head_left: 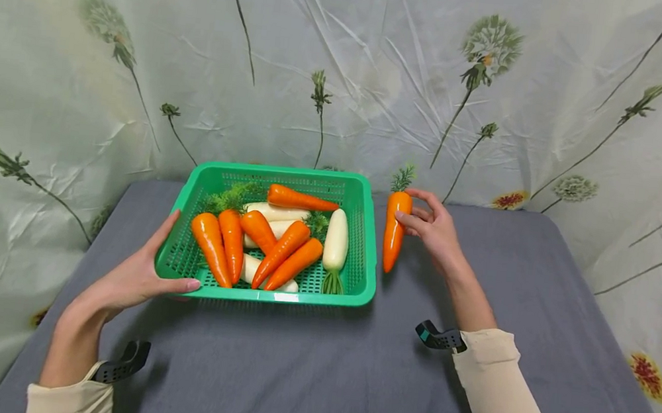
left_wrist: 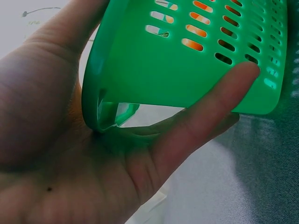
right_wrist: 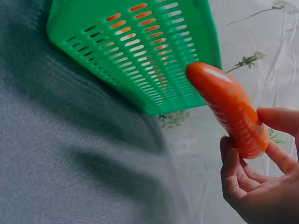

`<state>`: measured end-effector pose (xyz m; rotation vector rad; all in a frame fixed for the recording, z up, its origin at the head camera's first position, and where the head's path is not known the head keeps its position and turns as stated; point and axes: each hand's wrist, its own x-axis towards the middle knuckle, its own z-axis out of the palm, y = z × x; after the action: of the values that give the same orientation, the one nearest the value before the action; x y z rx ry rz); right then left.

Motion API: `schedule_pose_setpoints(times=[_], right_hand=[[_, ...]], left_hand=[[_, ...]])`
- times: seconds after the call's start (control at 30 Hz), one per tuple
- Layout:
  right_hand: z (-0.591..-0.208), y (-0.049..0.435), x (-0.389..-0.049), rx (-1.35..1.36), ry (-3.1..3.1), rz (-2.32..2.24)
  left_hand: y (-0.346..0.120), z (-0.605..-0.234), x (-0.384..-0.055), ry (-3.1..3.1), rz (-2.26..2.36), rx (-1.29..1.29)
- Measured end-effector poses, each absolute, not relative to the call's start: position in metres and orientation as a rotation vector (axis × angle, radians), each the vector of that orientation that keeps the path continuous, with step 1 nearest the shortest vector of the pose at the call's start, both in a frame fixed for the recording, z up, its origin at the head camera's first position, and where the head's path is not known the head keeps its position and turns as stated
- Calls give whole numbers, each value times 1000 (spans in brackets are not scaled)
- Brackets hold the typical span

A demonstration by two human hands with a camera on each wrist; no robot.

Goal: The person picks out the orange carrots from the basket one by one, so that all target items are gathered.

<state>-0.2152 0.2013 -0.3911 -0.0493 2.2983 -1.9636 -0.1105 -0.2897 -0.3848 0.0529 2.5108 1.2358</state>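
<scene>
Left hand (head_left: 135,277): grips basket (head_left: 334,300); only left wrist view shows a fingertip against its outer wall.
Right hand (head_left: 433,229): pinches carrot (head_left: 395,236).
Carrot: right of basket; in head view, long axis near vertical, leaves up, tip down.

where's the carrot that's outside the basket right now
In the head view, the carrot is just right of the green basket, held tip-down in the person's right hand.

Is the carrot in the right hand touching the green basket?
Apart: the head view shows grey cloth between the held carrot and green basket.
</scene>
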Motion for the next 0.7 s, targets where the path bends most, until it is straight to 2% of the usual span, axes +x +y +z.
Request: schedule_pose_setpoints(times=[0.7], right_hand=[[-420,206,-226,-86,2245,-1944]], left_hand=[[-288,-383,-109,2500,1234,29]])
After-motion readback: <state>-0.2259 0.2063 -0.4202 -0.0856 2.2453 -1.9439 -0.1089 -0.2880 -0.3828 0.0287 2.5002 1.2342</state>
